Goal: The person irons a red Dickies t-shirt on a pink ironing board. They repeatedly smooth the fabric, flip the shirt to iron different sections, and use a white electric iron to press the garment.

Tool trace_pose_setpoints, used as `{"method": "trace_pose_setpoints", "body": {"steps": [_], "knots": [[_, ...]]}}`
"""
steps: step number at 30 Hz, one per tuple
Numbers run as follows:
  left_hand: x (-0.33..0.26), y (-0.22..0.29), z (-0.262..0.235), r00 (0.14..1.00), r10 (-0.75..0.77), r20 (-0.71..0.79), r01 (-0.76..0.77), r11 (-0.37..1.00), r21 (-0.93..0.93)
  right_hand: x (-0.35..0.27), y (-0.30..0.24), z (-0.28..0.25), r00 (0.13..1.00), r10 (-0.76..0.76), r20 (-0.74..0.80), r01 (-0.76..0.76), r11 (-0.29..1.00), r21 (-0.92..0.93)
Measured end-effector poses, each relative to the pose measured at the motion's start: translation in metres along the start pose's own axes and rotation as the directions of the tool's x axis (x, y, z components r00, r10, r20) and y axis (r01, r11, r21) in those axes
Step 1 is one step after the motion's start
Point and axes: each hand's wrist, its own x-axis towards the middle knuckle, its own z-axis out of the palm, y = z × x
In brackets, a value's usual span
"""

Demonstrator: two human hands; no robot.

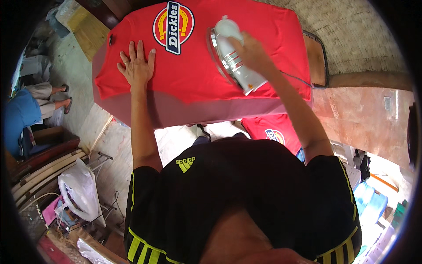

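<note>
- Red cotton T-shirt (193, 75) lay stretched flat over a padded board serving as the desk (176, 112), its front facing up.
- The left hand (137, 66) rested palm-down on the shirt's left part, fingers (132, 49) spread and pressed flat on the cloth.
- The right hand (255, 55) gripped a white cylindrical spray can (235, 57), fingers wrapped around its body; the can was tilted, cap end away from the person, held just above the shirt's right part.
- Judgement: the step would go best with the cloth kept taut under the flat palm and the can held apart from the fabric, not touching it.
- An oval printed emblem (173, 26) in yellow, red and dark blue, white-edged, sat on the shirt's chest, between the two hands.
- A second red shirt (270, 130) with a like emblem lay lower, beside the person's right arm.
- A white plastic bag (79, 189) hung at lower left.
</note>
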Motion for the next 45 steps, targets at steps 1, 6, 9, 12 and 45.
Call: {"method": "trace_pose_setpoints", "body": {"steps": [1,6,9,12,45], "knots": [[0.000,0.000,0.000,1.000,0.003,-0.008,-0.003,1.000,-0.011,-0.008,-0.021,0.008,1.000,-0.025,-0.002,0.025,0.999,0.028],[-0.003,0.002,-0.002,1.000,-0.001,-0.002,0.001,1.000,0.008,-0.032,-0.086,-0.018,0.912,0.231,0.340,-0.320,0.918,0.233],[-0.005,-0.004,-0.003,1.000,0.001,-0.020,-0.001,1.000,-0.002,-0.031,-0.064,-0.039,0.952,0.124,0.280,-0.119,0.992,-0.035],[-0.005,-0.004,-0.001,1.000,0.004,-0.029,-0.004,1.000,-0.004,-0.033,0.028,-0.041,0.999,-0.009,0.041,0.021,0.950,-0.312],[-0.002,-0.003,0.007,0.996,0.068,-0.053,-0.064,0.995,0.074,-0.152,0.151,-0.095,0.976,0.188,-0.111,-0.218,0.837,-0.501]]}}
